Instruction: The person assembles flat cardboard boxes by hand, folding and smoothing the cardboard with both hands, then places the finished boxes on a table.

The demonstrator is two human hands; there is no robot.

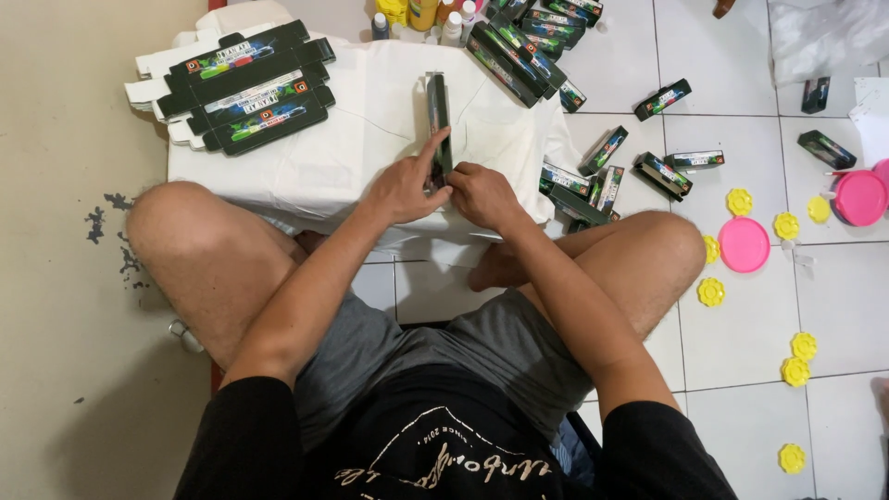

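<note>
The person sits cross-legged on the white tiled floor (pixel 741 343), in grey shorts and a black shirt, both forearms reaching forward over the knees. The left hand (pixel 403 190) and the right hand (pixel 482 194) meet at the near end of a long, narrow black cardboard box (pixel 437 116) that lies lengthwise, pointing away from the person. The left hand's fingers are curled, with the forefinger stretched along the box's left edge and pressing on it; the right hand is closed round the near end, pinching it. The box rests on a low desk covered with white plastic sheeting (pixel 370 120), roughly at the middle of its top.

On the far left corner of the desk lies a stack of flattened black box blanks with coloured labels (pixel 245 83). To the right of the hands, between the desk and the right knee, finished black boxes (pixel 579 185) lie in a loose heap on the floor, with more piled at the desk's far right edge (pixel 528 51). Beside the right knee sits a round pink plastic lid (pixel 744 244), with small yellow flower-shaped caps (pixel 711 292) scattered near it. At the far edge stand small plastic bottles (pixel 421 17).
</note>
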